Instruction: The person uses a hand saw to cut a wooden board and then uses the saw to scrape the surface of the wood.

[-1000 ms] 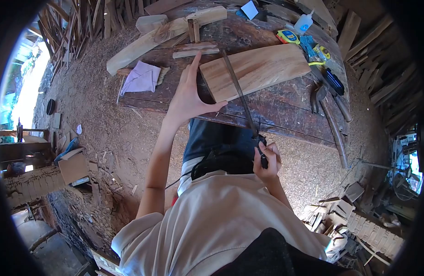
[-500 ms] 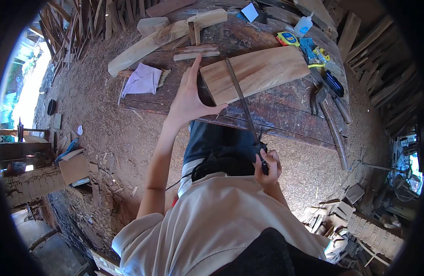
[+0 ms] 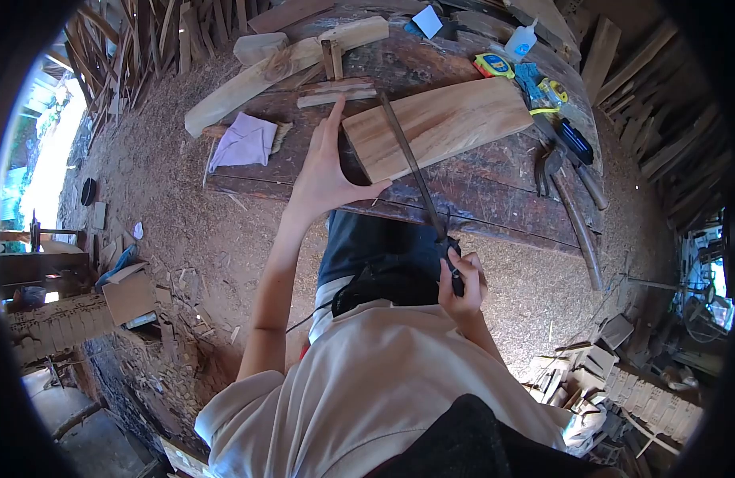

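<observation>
Holding a long, black-handled metal tool [image 3: 412,155] across a flat, pale-brown wooden board [image 3: 463,119] on the dark wooden bench [image 3: 495,185].
Right hand [image 3: 466,284] clamps its handle [image 3: 448,248]; left hand [image 3: 326,174] splayed, digits apart. Board seems stiff, solid, best held by edges.

Fisheye curvature, black corners, left-edge glare

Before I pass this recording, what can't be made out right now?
- Tool handle, head view: partly covered by the right hand.
- Long tool blade, head view: too small to tell whether its edge has teeth.
- Palm of the left hand, head view: hidden beneath its back.
- Tan item, head view: mostly hidden by the lilac cloth.
- Leaning wood strips, head view: tops cut off by the upper edge.
</observation>
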### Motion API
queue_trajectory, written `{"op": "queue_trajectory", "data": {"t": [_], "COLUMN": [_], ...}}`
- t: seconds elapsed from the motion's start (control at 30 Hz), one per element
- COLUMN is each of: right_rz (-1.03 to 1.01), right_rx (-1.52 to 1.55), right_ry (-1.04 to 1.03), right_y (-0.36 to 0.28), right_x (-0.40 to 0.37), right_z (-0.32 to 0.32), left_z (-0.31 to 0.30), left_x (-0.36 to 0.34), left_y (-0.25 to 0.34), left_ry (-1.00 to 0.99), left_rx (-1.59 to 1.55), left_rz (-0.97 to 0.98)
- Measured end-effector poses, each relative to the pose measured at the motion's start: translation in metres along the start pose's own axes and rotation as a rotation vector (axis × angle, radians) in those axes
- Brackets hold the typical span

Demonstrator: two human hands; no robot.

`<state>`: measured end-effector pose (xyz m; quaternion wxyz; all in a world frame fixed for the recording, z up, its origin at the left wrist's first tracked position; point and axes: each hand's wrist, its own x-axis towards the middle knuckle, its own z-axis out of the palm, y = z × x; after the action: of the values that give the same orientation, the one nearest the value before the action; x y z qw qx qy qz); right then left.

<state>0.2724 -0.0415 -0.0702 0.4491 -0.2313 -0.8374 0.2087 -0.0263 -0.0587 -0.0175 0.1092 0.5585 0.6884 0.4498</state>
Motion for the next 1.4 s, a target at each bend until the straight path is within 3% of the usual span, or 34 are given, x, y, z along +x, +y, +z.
{"op": "queue_trajectory", "data": {"t": [1.17, 1.4], "right_rz": [-0.16, -0.098], "right_rx": [-0.085, -0.047], "right_ry": [0.068, 0.046], "right_y": [0.009, 0.007], "right_x": [0.028, 0.011], "right_z": [0.027, 0.015], "left_z": [0.0, -0.002], "left_x": [0.001, 0.001], "left_y": [-0.002, 0.003], "left_ry": [-0.007, -0.002], "left_rx": [0.038, 0.019], "left_rz": [0.048, 0.01]}}
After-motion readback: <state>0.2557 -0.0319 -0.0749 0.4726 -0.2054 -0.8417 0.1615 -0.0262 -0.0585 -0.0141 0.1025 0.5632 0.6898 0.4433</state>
